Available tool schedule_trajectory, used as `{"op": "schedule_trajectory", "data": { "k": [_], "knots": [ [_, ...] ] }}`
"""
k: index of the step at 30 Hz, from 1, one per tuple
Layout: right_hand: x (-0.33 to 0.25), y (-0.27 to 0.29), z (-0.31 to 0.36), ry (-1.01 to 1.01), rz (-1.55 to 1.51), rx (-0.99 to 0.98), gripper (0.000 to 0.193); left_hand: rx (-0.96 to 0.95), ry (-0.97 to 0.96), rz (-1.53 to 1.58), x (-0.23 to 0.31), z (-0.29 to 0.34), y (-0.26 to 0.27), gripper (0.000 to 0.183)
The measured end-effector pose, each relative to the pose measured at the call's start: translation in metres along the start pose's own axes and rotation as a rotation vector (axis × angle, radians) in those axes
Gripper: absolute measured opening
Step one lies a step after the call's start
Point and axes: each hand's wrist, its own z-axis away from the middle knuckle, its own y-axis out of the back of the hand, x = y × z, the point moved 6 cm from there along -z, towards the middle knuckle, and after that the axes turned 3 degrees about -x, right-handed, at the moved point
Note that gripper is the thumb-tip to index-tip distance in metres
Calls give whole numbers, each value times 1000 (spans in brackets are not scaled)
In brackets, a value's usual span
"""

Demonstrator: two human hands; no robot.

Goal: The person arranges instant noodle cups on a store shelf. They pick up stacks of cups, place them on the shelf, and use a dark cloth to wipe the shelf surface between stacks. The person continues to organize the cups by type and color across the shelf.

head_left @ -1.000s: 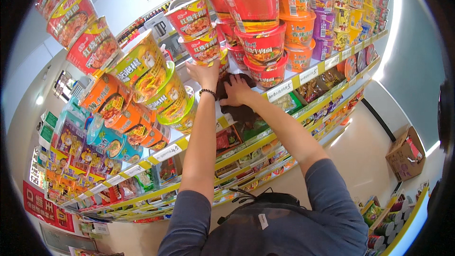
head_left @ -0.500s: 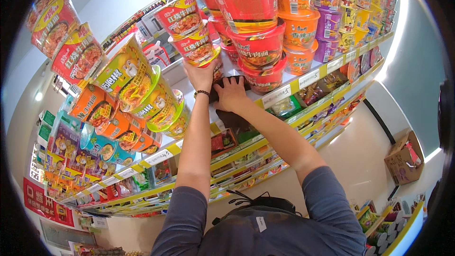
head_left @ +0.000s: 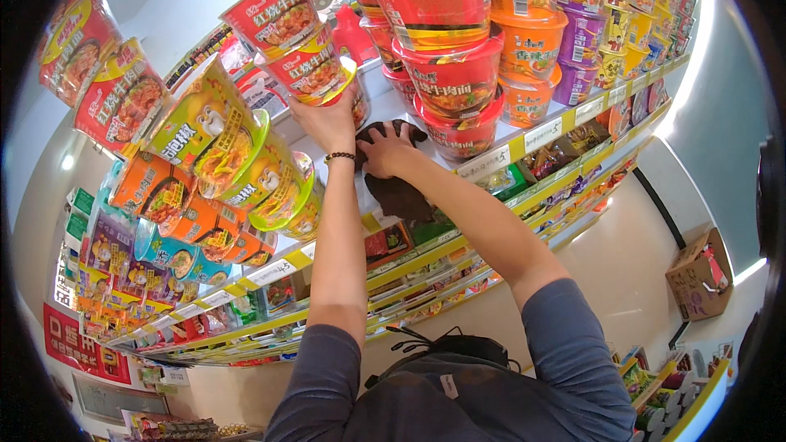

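Observation:
My left hand [head_left: 328,119] grips a leaning stack of red instant noodle tubs from below, around the lower tub [head_left: 304,69], with another tub [head_left: 272,12] on top. Part of a further red tub shows behind that hand. On the white shelf [head_left: 344,184], my right hand [head_left: 386,151] presses a dark brown cloth [head_left: 399,196] with its fingers bent over it; one end of the cloth drapes toward the shelf's front edge. Just right of that hand stands a stack of larger red noodle tubs [head_left: 458,82].
Yellow-green noodle tubs [head_left: 237,155] stack close to my left forearm. Orange tubs [head_left: 528,45] and purple tubs [head_left: 581,37] line the right side. Price tags run along the shelf edge [head_left: 483,164]. Packets fill lower shelves. A cardboard box [head_left: 697,274] sits on the floor at right.
My left hand has shifted left, tilting the red tub stack further left and away from the larger red tubs. My right hand and the cloth have moved slightly left.

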Motion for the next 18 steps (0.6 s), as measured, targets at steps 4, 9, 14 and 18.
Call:
{"op": "schedule_trajectory", "data": {
  "k": [4,9,14,18],
  "knots": [
    [1,3,-28,-7,-35,10,55,-45,30,-13,16,-9,8,98],
    [6,6,-71,-101,-56,101,58,-12,28,4,30,-10,19,96],
    [27,5,-109,-241,-24,199,71,-66,43,85,37,-16,17,96],
    [45,2,-139,-328,-71,425,85,-73,-10,108,50,-19,24,89]
  ]
}}
